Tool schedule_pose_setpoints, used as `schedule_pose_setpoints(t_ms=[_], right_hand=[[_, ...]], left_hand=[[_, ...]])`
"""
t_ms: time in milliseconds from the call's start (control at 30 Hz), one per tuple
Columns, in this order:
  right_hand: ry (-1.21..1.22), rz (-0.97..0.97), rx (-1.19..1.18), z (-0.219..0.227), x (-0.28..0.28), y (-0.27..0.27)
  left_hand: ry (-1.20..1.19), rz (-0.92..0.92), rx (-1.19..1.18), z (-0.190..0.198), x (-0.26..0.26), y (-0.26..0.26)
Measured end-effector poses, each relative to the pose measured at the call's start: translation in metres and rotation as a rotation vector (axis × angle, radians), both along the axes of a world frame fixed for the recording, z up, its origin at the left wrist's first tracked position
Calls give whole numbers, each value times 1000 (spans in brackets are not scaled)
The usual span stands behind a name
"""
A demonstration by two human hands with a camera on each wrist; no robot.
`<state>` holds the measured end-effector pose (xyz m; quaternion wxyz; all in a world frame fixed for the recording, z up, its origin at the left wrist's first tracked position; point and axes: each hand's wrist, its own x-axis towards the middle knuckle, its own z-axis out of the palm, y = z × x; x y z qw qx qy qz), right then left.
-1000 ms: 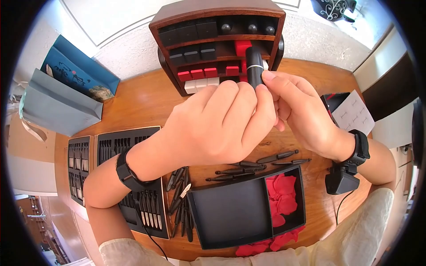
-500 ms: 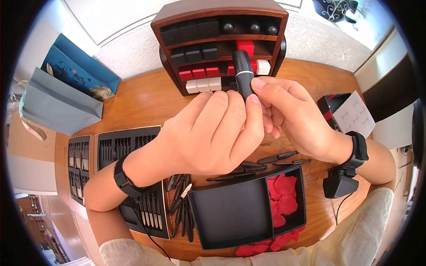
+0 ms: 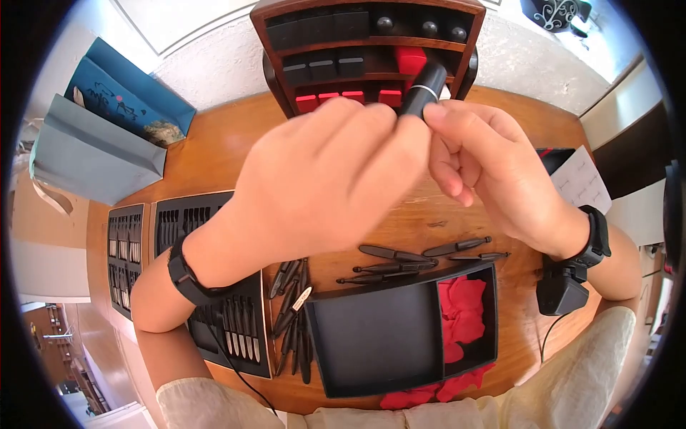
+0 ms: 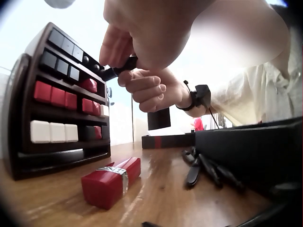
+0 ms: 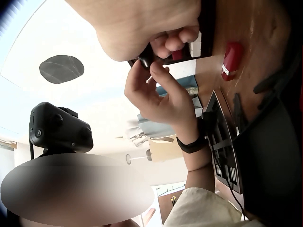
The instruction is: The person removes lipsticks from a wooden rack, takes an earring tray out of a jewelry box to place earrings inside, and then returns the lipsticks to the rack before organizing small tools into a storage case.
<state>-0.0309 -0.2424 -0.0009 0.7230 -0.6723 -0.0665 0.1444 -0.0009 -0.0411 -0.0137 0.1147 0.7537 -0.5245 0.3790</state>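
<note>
Both hands hold a black lipstick-like tube (image 3: 429, 80) with a thin silver band, raised in front of a wooden rack. The left hand (image 3: 325, 179), back toward the head camera, grips its lower end, which is mostly hidden by the fingers. Beside it, the right hand (image 3: 500, 161) pinches the tube with thumb and fingers, its other fingers curled below. In the head view the tube's upper end tilts to the right. The left wrist view shows a red block (image 4: 105, 189) with a silver band on the table beneath the hands.
The wooden rack (image 3: 368, 43) bears black, red and white blocks. A black tray (image 3: 379, 339) with red petals (image 3: 461, 314) lies nearest the body. Black slim tools (image 3: 289, 329) lie around it. Cases (image 3: 239, 304) stand left, paper bags (image 3: 100, 146) behind, and a card (image 3: 582, 182) right.
The tube first leaned left, and now leans right and appears higher. Both hands rose with it, still gripping. The camera's view has also shifted a little.
</note>
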Motion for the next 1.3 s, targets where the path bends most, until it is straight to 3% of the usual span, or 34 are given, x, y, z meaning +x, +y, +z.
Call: schedule_pose_setpoints(t_ms=[33, 133, 267, 367, 433, 733, 1300], right_hand=[[1, 3, 3, 0, 0, -3], [6, 61, -180, 0, 3, -14], [76, 139, -361, -6, 6, -13], [-3, 127, -494, -18, 10, -14], [-239, 187, -730, -25, 17, -17], [-469, 235, -965, -41, 12, -16], [-514, 369, -1085, -40, 13, -17]], left_hand=[[1, 3, 3, 1, 1, 4], [345, 66, 109, 2, 9, 16], [408, 68, 147, -10, 11, 22], [533, 168, 172, -9, 11, 27], [528, 197, 210, -10, 14, 30], [720, 192, 533, -23, 7, 36], [856, 214, 382, -27, 13, 48]])
